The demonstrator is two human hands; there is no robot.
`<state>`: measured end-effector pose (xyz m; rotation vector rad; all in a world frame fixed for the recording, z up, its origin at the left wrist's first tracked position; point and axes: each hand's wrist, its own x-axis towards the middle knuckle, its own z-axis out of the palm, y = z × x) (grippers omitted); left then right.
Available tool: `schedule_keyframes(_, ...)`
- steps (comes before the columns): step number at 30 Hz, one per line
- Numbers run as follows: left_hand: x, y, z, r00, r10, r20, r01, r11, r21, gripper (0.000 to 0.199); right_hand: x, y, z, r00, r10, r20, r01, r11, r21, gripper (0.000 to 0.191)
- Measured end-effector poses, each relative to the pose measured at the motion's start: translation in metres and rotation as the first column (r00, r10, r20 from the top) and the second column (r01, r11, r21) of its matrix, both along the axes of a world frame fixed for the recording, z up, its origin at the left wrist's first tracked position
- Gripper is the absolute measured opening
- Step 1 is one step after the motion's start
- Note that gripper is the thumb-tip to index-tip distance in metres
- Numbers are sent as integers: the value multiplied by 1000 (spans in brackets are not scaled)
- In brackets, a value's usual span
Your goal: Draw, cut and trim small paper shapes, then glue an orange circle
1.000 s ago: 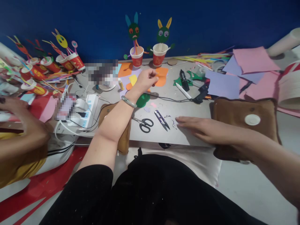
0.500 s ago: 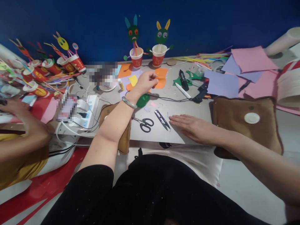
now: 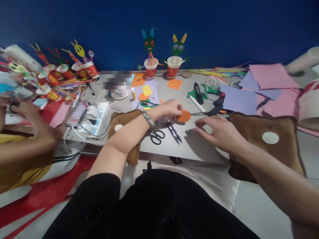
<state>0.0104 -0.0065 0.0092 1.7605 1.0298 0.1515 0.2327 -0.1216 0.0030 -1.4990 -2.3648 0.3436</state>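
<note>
Pinched between the fingers of my left hand [image 3: 171,109] is a round orange paper piece [image 3: 184,116], held low over the table. My right hand [image 3: 218,132] is just to its right, thumb and fingers apart with nothing in them. Below the paper lie thread snips [image 3: 174,133] with a dark handle. Black-handled scissors [image 3: 157,136] rest beside the snips, partly behind my left wrist. Farther back is another orange paper piece [image 3: 174,84]. A yellow paper square [image 3: 147,90] lies on a lilac sheet [image 3: 154,87], and a glue stick [image 3: 133,93] stands at its left.
Two red paper cups [image 3: 151,70] with green puppet heads stand by the blue wall. Brown cushions [image 3: 261,146] lie near both arms. Markers [image 3: 198,94], coloured sheets [image 3: 238,96] and a power strip [image 3: 100,119] occupy the table. A co-worker's arms [image 3: 32,132] are at the left.
My left hand has brought the round orange paper from the back of the table nearer to me. My right hand has lifted from lying flat, its fingers now curved and apart. The view has shifted slightly.
</note>
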Motion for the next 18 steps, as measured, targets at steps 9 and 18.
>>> schedule_keyframes(9, 4, -10, 2, 943, -182, -280, 268, 912, 309, 17, -9, 80, -41, 992, 12, -129, -49, 958, -284, 17)
schedule_keyframes(18, -2, -14, 10, 853, -185, -488, 393, 842, 369, 22, -13, 83, -32, 974, 148, -174, -199, 923, -329, 18)
